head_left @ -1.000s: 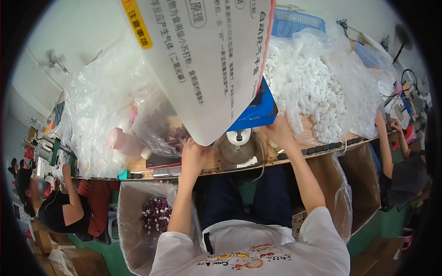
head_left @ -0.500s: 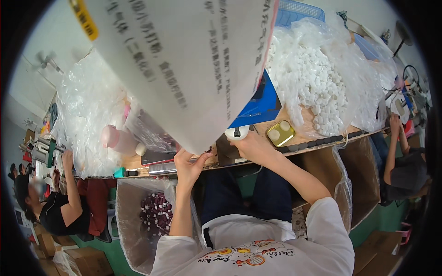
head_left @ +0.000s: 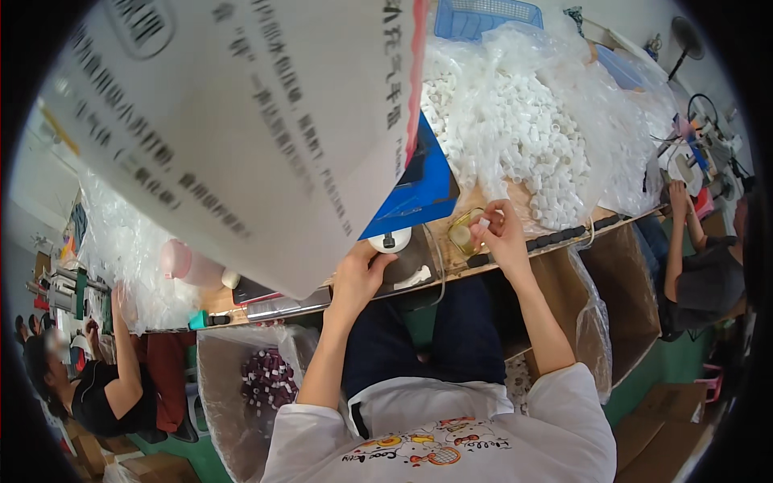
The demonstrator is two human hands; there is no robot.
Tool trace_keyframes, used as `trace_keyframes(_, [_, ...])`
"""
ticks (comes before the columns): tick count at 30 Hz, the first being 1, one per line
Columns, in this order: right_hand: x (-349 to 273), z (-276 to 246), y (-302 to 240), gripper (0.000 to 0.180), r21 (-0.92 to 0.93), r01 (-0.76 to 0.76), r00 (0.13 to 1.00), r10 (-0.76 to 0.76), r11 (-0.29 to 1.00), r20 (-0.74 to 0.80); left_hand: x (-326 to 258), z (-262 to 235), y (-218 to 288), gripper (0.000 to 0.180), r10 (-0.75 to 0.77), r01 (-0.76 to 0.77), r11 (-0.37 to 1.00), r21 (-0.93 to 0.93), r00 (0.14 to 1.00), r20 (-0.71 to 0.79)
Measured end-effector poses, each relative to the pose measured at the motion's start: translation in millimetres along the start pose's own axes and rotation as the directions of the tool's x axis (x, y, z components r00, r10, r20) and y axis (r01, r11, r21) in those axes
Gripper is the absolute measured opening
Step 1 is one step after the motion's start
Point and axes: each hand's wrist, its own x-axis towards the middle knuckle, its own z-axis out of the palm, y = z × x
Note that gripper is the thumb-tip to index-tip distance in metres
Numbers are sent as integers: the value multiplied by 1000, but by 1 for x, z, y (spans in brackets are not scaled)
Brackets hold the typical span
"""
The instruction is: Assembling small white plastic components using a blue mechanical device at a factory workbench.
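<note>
- My right fingers [head_left: 501, 211] pinch a small white piece [head_left: 484, 223], just over a yellow tin [head_left: 470, 250].
- My left fingers [head_left: 382, 262] are at a white round part [head_left: 394, 241] below the blue machine [head_left: 427, 200]; I cannot tell whether they grip anything.
- Beyond my right fingers, a pile of white pieces [head_left: 539, 153] covers the surface [head_left: 473, 200].
</note>
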Motion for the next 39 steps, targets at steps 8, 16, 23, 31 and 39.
trace_keyframes(8, [3, -5, 5, 28, -733, 416, 888, -412, 538, 202, -7, 18, 9, 25, 100, -100, 995, 5, 980, -170])
trace_keyframes(16, [11, -2, 8, 32, -774, 470, 880, -289, 424, 376, -8, 30, 11, 20, 59, -54, 998, 24, 945, -321])
trace_keyframes(23, [8, 1, 2, 34, -764, 508, 851, -372, 399, 371, -11, 34, -9, 21, -188, 101, 952, -290, 938, -290])
trace_keyframes(31, [-1, 72, -12, 23, -496, 489, 865, -472, 718, 169, -12, 27, 2, 24, -84, 65, 995, -75, 957, -278])
trace_keyframes(39, [3, 100, -13, 20, -433, 787, 613, -634, 439, 472, -6, 23, 19, 23, 14, -8, 1000, 25, 961, -276])
